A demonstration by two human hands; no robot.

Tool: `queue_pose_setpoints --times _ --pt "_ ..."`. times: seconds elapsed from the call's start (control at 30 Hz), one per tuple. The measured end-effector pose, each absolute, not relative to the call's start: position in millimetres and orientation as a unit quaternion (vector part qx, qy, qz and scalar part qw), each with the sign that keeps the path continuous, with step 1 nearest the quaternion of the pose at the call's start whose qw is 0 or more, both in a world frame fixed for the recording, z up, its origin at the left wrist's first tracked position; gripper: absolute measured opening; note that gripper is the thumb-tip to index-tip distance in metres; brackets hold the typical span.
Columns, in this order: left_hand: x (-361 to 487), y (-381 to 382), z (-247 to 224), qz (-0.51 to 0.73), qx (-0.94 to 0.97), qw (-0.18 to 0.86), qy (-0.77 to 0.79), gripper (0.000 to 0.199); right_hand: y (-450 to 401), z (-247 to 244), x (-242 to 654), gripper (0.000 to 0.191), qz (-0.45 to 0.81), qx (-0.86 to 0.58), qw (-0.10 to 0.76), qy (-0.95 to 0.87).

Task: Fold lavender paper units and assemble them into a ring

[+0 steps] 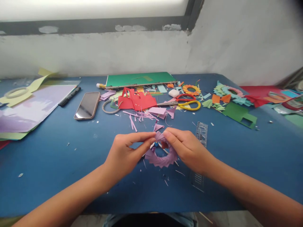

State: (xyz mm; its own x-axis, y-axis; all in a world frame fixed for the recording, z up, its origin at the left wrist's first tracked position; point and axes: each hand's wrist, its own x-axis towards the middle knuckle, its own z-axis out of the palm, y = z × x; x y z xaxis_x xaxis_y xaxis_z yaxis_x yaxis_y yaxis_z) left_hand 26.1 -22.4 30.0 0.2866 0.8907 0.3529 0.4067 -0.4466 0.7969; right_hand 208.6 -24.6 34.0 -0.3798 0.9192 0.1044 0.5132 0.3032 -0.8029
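A ring of folded purple paper (163, 161) with a zigzag outer edge is held between both hands above the blue table. My left hand (126, 151) pinches its upper left end between thumb and fingertips. On the upper right, my right hand (187, 148) grips the ring with the thumb on top and fingers behind it. Just beyond the fingertips lies a small folded purple piece (158, 126). A clear ruler (202, 130) rests partly under my right hand and wrist. Something small and blue shows through the ring's opening; I cannot tell what it is.
Scissors (189, 105) with red and yellow handles lie among paper scraps, near red paper (137, 99). Leftward are a phone (87, 105), a black marker (69, 96) and purple sheets (35, 107). A green board (140, 79) stands at the back; multicoloured folded rings (230, 91) lie right.
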Motion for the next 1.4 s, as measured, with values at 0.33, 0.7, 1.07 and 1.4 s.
queue_pose_setpoints --times 0.33,0.7,1.07,1.4 --pt "24.9 -20.1 19.8 0.412 0.844 0.130 0.318 0.021 -28.3 36.6 207.8 0.041 0.377 -0.484 0.281 -0.738" --pt "24.3 -21.4 23.6 0.406 0.836 0.164 0.332 0.024 -30.1 33.7 206.1 0.041 0.364 -0.474 0.274 -0.753" --pt "27.0 -22.9 30.0 0.423 0.796 0.246 0.355 0.023 -29.1 34.1 205.7 0.026 0.426 -0.461 0.276 -0.728" --pt "27.4 -23.8 40.1 0.381 0.711 0.429 0.407 0.018 -30.6 37.4 208.1 0.024 0.431 -0.435 0.261 -0.746"
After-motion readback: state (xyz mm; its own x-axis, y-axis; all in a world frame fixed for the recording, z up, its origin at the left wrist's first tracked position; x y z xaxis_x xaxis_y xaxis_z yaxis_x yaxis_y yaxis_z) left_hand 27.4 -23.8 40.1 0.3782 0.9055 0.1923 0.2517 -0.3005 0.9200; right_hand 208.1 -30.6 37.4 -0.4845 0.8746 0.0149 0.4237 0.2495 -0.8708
